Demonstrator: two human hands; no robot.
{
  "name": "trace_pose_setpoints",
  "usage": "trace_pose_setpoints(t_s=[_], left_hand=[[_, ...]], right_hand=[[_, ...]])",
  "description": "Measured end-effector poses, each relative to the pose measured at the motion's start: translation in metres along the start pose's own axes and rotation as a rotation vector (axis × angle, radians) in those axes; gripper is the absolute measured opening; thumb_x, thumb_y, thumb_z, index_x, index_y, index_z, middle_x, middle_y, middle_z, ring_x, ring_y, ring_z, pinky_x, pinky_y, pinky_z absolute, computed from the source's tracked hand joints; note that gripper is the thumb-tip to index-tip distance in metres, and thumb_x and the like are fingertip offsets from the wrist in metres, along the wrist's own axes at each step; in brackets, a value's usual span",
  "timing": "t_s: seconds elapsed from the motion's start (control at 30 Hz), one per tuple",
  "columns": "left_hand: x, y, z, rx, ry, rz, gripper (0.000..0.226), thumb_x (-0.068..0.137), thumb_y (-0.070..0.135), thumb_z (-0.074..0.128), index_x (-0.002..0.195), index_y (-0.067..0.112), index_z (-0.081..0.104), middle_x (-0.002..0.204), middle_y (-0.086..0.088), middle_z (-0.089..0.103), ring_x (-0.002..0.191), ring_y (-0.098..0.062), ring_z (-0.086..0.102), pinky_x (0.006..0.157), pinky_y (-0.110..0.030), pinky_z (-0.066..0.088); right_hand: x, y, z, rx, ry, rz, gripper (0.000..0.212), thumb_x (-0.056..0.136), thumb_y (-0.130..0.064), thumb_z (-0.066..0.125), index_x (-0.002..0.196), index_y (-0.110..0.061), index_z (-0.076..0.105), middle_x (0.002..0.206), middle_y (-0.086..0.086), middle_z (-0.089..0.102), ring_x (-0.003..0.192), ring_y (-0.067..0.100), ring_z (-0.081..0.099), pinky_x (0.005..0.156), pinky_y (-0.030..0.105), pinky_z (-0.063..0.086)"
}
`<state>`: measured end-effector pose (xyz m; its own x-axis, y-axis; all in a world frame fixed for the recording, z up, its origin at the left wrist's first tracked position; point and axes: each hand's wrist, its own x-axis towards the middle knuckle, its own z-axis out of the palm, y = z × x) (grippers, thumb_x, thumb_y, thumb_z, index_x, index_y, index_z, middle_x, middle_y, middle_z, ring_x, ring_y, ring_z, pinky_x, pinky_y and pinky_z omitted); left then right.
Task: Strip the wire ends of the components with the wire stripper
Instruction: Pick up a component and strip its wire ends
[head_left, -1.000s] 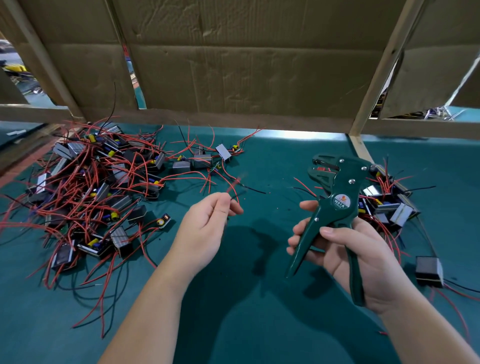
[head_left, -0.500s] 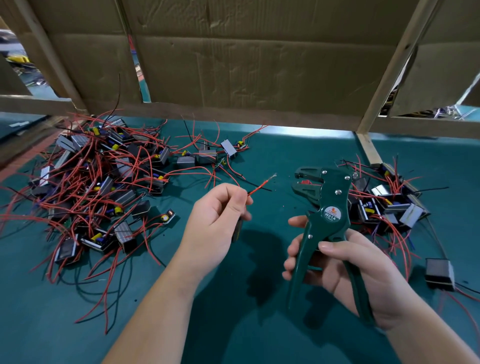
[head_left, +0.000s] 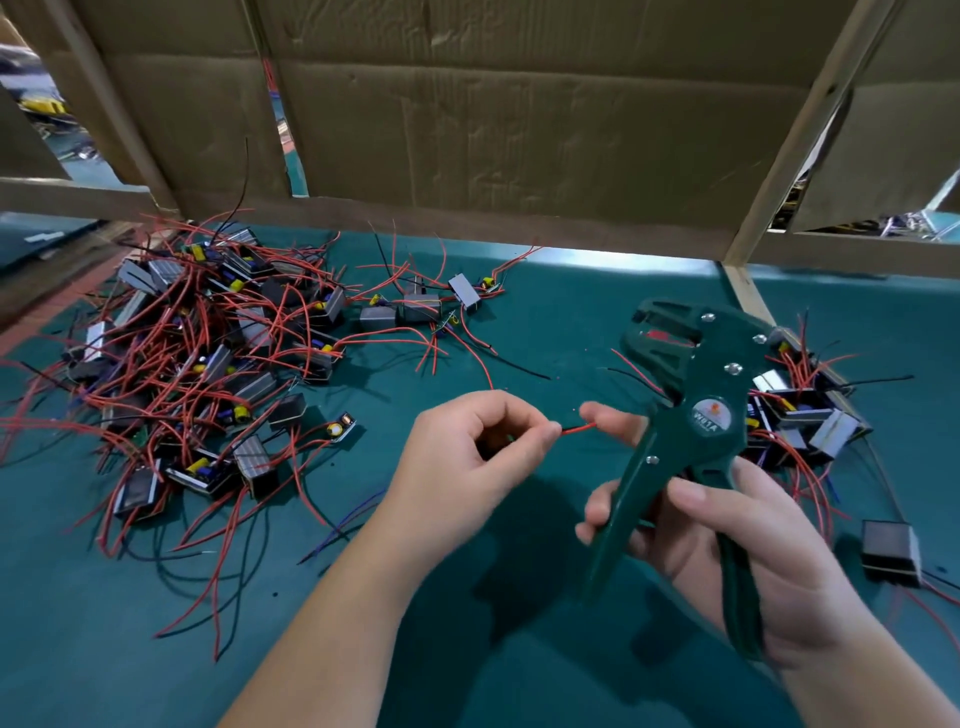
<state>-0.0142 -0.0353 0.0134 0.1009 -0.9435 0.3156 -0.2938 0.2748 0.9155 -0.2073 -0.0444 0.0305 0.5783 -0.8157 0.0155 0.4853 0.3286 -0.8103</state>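
Red wire (head_left: 577, 429): now bridged from pinching left hand (head_left: 467, 457) to right hand (head_left: 727, 540) gripping stripper (head_left: 691, 415); likely alignment before stripping.

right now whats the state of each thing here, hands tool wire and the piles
left hand: pinching the red wire
red wire: held between both hands, off the mat
right hand: gripping the wire stripper
wire stripper: upright, head empty
left pile: heaped, tangled
right pile: smaller heap behind the tool
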Motion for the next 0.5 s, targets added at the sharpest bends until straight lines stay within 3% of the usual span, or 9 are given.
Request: trace_pose_setpoints(t_s=[0.07, 0.23, 0.4, 0.5], left_hand=[[-0.001, -0.001, 0.001, 0.034, 0.042, 0.02, 0.01, 0.08, 0.028, 0.067, 0.07, 0.028, 0.066, 0.055, 0.018, 0.054, 0.051, 0.001, 0.042, 0.051, -0.013, 0.034], [0.001, -0.004, 0.008, -0.071, 0.142, -0.052, 0.019, 0.081, 0.039, 0.064, 0.077, 0.021, 0.064, 0.058, -0.005, 0.054, 0.055, -0.008, 0.041, 0.051, -0.024, 0.035], [0.004, -0.001, 0.012, -0.22, 0.152, -0.193, 0.022, 0.088, 0.022, 0.068, 0.066, 0.024, 0.066, 0.059, 0.009, 0.056, 0.048, -0.002, 0.039, 0.047, -0.012, 0.033], [0.004, 0.0, 0.006, -0.249, 0.029, -0.241, 0.018, 0.078, 0.028, 0.072, 0.061, 0.023, 0.068, 0.055, 0.01, 0.057, 0.048, -0.001, 0.041, 0.047, -0.011, 0.033]], right_hand=[[0.0, 0.004, 0.0, -0.04, 0.07, 0.043, 0.047, 0.072, -0.003, 0.068, 0.119, 0.004, 0.062, 0.1, 0.031, 0.062, 0.078, 0.039, 0.065, 0.072, 0.049, 0.054], [-0.002, 0.007, 0.001, -0.067, 0.116, 0.035, 0.044, 0.071, -0.004, 0.062, 0.115, 0.003, 0.064, 0.103, 0.026, 0.066, 0.078, 0.04, 0.065, 0.072, 0.05, 0.054], [-0.002, 0.009, 0.001, -0.109, 0.113, 0.01, 0.043, 0.071, -0.005, 0.063, 0.114, 0.001, 0.066, 0.105, 0.029, 0.066, 0.08, 0.041, 0.066, 0.073, 0.05, 0.054], [-0.001, 0.006, -0.002, -0.109, 0.112, -0.02, 0.042, 0.072, -0.006, 0.063, 0.113, 0.002, 0.065, 0.116, 0.029, 0.063, 0.082, 0.04, 0.066, 0.074, 0.051, 0.054]])
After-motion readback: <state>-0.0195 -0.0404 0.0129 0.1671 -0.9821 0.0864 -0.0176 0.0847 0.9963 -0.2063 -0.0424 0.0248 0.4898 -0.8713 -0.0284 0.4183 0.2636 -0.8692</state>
